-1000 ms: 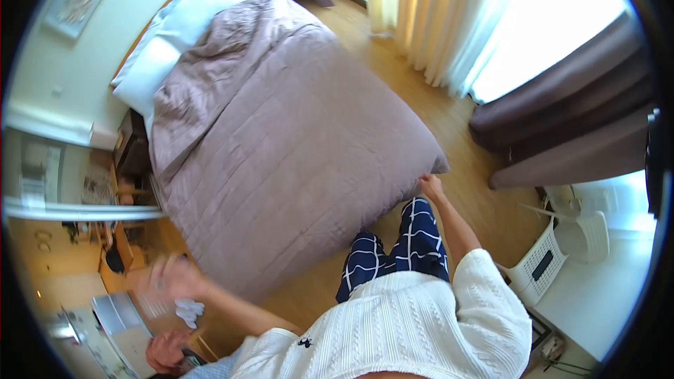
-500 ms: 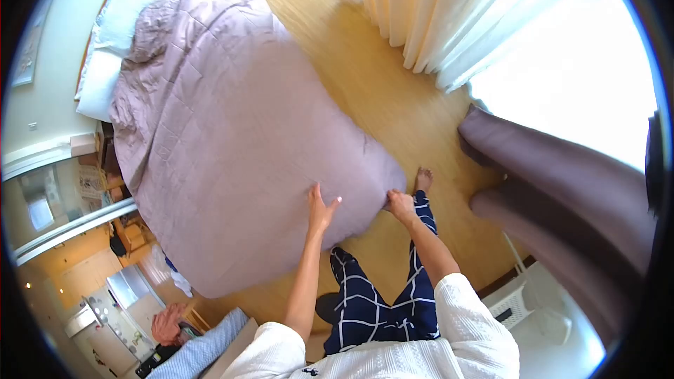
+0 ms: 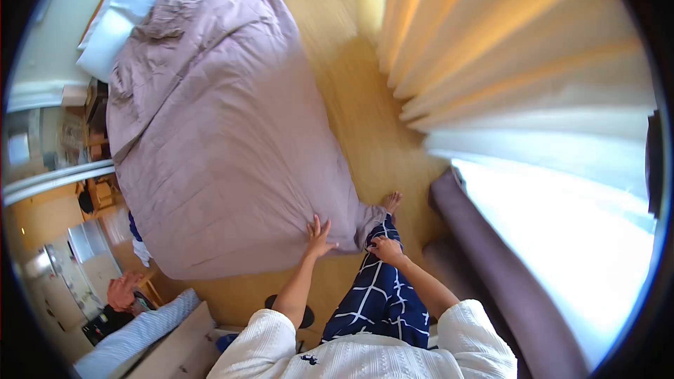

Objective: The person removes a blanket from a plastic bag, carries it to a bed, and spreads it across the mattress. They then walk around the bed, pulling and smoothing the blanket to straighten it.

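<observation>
A mauve duvet (image 3: 232, 147) is spread over the bed, smooth in the middle and bunched in creases near the pillows. My left hand (image 3: 319, 238) rests on its surface close to the foot edge, fingers spread. To the right, my right hand (image 3: 386, 249) is closed on the duvet's near corner, which stretches towards me in gathered folds beside my leg. The fingertips of that hand are partly hidden by its own back.
White pillows (image 3: 112, 38) lie at the bed's head. Cream curtains (image 3: 477, 42) and a dark purple curtain (image 3: 484, 260) hang on the right. Wooden floor (image 3: 358, 119) runs beside the bed. At lower left is a low cabinet (image 3: 175, 351) with a blue patterned cloth (image 3: 140, 337) on it.
My right hand has drawn the duvet corner towards my body, and folds now run from it. My left hand stays spread on the duvet. The view has turned and shifted.
</observation>
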`<state>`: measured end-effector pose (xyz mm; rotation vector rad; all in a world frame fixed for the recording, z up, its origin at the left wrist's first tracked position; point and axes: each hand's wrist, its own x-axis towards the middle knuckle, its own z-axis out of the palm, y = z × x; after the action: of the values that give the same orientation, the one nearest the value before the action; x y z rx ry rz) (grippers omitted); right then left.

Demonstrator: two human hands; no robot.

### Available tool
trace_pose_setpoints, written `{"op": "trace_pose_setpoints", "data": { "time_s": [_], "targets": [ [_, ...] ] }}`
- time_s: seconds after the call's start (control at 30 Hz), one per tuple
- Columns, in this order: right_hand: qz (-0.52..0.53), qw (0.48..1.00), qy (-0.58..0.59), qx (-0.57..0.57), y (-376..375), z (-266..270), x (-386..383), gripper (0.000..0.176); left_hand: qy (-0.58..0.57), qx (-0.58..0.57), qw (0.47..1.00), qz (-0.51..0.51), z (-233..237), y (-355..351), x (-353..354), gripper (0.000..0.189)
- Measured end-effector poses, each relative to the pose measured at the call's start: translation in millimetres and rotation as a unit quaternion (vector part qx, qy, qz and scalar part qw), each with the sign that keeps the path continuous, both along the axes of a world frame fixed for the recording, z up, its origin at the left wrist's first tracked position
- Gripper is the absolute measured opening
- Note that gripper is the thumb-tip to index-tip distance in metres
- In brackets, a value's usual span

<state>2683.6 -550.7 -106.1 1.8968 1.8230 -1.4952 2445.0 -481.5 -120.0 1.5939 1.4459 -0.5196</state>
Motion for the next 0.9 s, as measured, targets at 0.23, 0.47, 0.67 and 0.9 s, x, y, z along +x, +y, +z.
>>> {"op": "trace_pose_setpoints", "data": {
  "time_s": [0.23,0.47,0.67,0.9],
  "targets": [
    [-0.143,0.987,0.002,0.067,178,21,71,0.023,-0.167,-0.191,0.854,0.455,-2,38,-23,0.046],
    [-0.178,0.982,0.013,-0.068,406,32,127,0.019,-0.165,-0.098,0.859,0.474,24,192,-25,0.036],
    [-0.137,0.99,0.023,0.017,706,8,107,0.02,-0.299,0.061,0.691,0.655,91,438,-40,0.037],
    [-0.027,0.985,0.047,0.166,1131,-11,-51,0.057,-0.312,0.204,0.597,0.711,94,741,-66,0.036]
  ]
}}
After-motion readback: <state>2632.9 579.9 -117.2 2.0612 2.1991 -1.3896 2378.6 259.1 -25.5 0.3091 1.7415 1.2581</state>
